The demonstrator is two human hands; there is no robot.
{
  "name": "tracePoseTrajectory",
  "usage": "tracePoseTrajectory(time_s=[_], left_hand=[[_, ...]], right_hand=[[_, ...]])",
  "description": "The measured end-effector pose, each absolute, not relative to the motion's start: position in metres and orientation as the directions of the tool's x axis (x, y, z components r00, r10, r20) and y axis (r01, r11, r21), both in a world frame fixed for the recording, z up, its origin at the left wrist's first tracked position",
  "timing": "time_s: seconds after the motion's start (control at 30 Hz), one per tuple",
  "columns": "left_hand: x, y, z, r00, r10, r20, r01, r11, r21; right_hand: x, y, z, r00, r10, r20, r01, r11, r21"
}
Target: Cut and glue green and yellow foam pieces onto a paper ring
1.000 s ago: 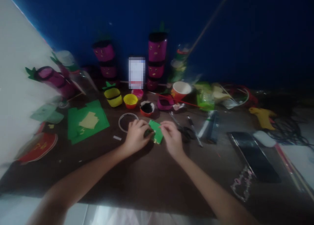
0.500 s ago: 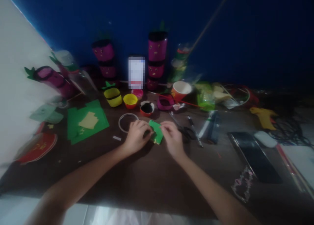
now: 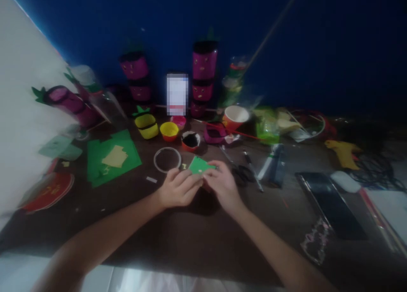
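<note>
A small green sheet piece (image 3: 197,164), paper or foam, is held at the middle of the table, with a tiny pale bit on it. My right hand (image 3: 224,186) pinches its right side between thumb and fingers. At the lower edge, the curled fingers of my left hand (image 3: 180,188) close on the same piece and meet my right fingertips; the exact contact is hidden. Just beyond my left hand lie a small yellow scrap (image 3: 184,166) and a clear ring, perhaps a tape roll (image 3: 154,159). Dark-handled scissors (image 3: 244,172) lie to the right of my right hand.
Green sheets (image 3: 95,169) with a yellow piece (image 3: 115,157) lie left. Behind stand a yellow cup (image 3: 169,133), a cup with black contents (image 3: 190,142), purple figures (image 3: 204,65) and a lit phone (image 3: 177,94). Rightward are a pen (image 3: 253,172), a yellow glue gun (image 3: 344,153) and a dark phone (image 3: 332,203).
Both hands have come together, with the green piece tilted and drawn slightly toward me. My left fingers moved down to its lower edge. A yellow scrap now shows on the table beside it.
</note>
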State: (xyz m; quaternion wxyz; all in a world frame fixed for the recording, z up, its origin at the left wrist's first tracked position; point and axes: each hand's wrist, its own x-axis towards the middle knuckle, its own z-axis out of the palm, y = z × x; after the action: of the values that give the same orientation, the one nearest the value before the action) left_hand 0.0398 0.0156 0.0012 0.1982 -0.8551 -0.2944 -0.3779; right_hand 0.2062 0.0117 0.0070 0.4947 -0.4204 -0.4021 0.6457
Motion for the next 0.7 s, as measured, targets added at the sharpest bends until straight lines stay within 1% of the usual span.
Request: tracePoseTrajectory(time_s=[0.07,0.1,0.17,0.23,0.27,0.3,0.33,0.4,0.53,0.7], left_hand=[[0.041,0.017,0.002,0.537,0.365,0.761,0.644,-0.760,-0.090],[0.042,0.018,0.003,0.519,0.400,0.756,0.640,-0.767,-0.034],[0.043,0.020,0.004,0.450,0.525,0.723,0.626,-0.763,0.164],[0.045,0.022,0.006,0.386,0.655,0.650,0.587,-0.718,0.375],[0.045,0.023,0.007,0.372,0.697,0.613,0.566,-0.694,0.446],[0.046,0.024,0.007,0.376,0.720,0.584,0.548,-0.681,0.486],[0.046,0.024,0.007,0.388,0.728,0.566,0.537,-0.677,0.503],[0.046,0.026,0.006,0.420,0.724,0.547,0.531,-0.685,0.498],[0.046,0.027,0.001,0.434,0.723,0.538,0.547,-0.686,0.480],[0.045,0.027,-0.001,0.418,0.743,0.523,0.561,-0.664,0.495]], right_hand=[[0.206,0.012,0.009,-0.138,0.980,-0.146,-0.296,-0.181,-0.938],[0.206,0.013,0.010,-0.122,0.982,-0.143,-0.285,-0.173,-0.943],[0.206,0.013,0.010,-0.087,0.988,-0.128,-0.248,-0.146,-0.958],[0.206,0.014,0.008,-0.049,0.995,-0.085,-0.197,-0.093,-0.976],[0.206,0.014,0.006,-0.035,0.998,-0.056,-0.167,-0.061,-0.984],[0.206,0.014,0.003,-0.023,0.999,-0.023,-0.134,-0.026,-0.991],[0.206,0.014,0.000,-0.014,1.000,0.013,-0.098,0.012,-0.995],[0.206,0.014,-0.008,-0.007,0.996,0.089,-0.010,0.089,-0.996],[0.208,0.012,-0.020,-0.019,0.973,0.228,0.178,0.228,-0.957],[0.210,0.011,-0.021,-0.028,0.951,0.306,0.322,0.299,-0.899]])
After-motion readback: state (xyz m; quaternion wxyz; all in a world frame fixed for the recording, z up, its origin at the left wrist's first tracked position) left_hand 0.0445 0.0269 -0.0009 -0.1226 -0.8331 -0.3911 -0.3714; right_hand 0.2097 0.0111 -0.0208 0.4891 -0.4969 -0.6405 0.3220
